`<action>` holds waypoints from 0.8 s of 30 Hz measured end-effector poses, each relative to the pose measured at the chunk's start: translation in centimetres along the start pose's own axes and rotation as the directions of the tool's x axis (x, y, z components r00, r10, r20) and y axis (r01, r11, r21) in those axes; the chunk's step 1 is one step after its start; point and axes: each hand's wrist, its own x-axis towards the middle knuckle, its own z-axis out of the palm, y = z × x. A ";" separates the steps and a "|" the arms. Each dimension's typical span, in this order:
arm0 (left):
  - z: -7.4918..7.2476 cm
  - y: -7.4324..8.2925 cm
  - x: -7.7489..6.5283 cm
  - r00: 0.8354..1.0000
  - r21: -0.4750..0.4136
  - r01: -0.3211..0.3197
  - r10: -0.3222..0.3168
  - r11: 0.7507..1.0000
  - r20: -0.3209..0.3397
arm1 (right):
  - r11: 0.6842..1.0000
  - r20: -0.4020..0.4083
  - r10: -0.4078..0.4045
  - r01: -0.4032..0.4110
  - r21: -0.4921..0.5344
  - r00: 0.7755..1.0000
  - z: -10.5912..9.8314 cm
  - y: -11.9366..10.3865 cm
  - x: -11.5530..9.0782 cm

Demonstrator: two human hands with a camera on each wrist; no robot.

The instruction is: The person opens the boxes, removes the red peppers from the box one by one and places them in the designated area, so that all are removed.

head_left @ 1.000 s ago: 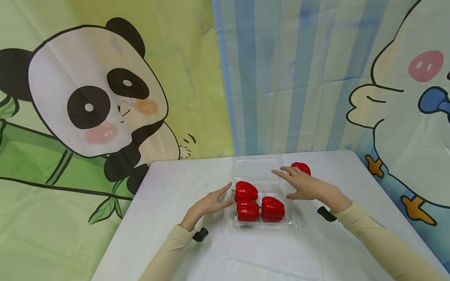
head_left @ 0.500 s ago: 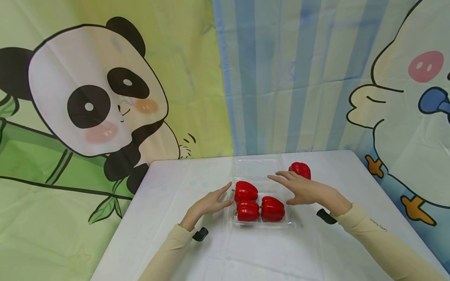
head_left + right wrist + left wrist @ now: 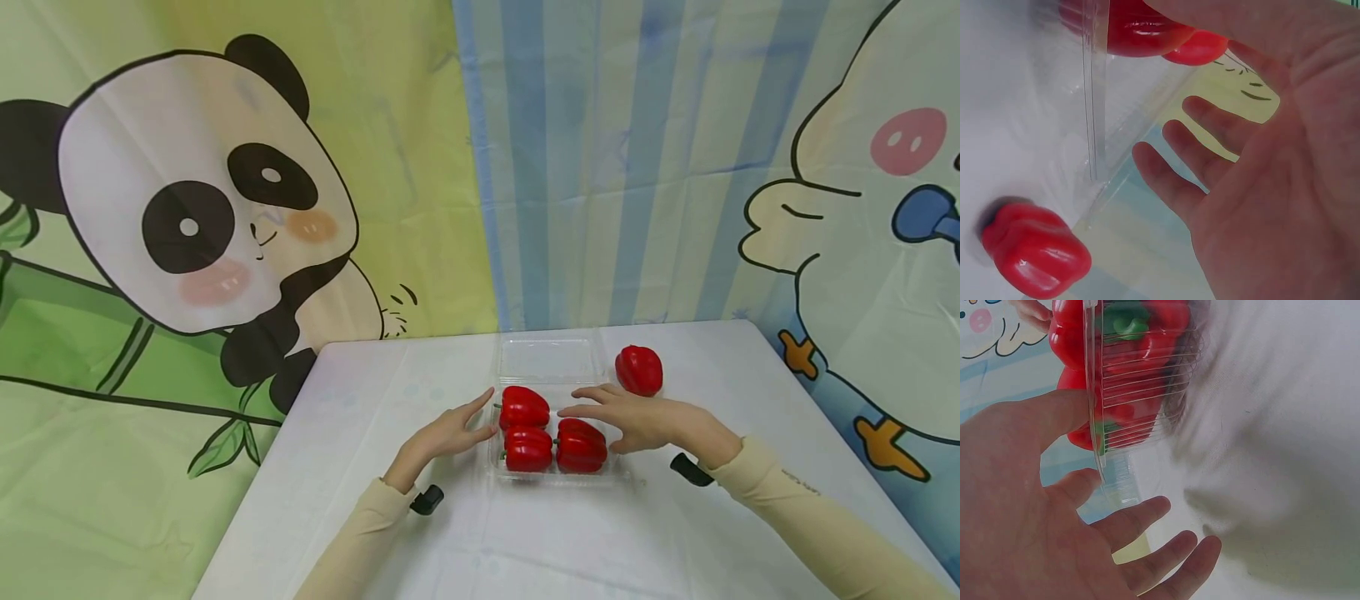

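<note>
Three red bell peppers (image 3: 528,450) sitting in the clear plastic clamshell (image 3: 525,478), lid (image 3: 550,358) folded back on the far side; no. 4, the loose bell pepper (image 3: 639,371), is out on the table (image 3: 450,542), far right, just beside the lid. Step in hand, I'd say: filling the box, three in, one out. R hand (image 3: 645,421) is over the box's right side, fingers spread, gripping nothing; L hand (image 3: 450,432) spread too, by the left rim (image 3: 1090,362), nothing in it. Next move prob. calls for a wide R grip round that loose one, w/ L steadying the box, as thin plastic could slide. Can't tell if L touches the rim or R touches the near-right pepper (image 3: 581,446). R hand hides part of the box's right side; both wrist views cut peppers off up top; lid edges v. hard to make out.
</note>
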 end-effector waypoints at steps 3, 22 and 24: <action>-0.1 0.1 0.0 1.000 -0.006 0.004 -0.004 1.000 0.000 | 1.000 0.023 -0.004 0.004 0.003 1.000 0.1 -0.2 0.1; 0.0 -0.1 0.0 1.000 0.008 -0.009 0.009 1.000 0.005 | 1.000 0.110 -0.011 0.010 0.011 0.994 1.6 -1.0 0.9; 0.0 -0.1 0.0 1.000 0.006 -0.009 0.009 1.000 0.005 | 1.000 0.110 0.002 -0.003 0.007 0.994 1.8 -1.0 1.0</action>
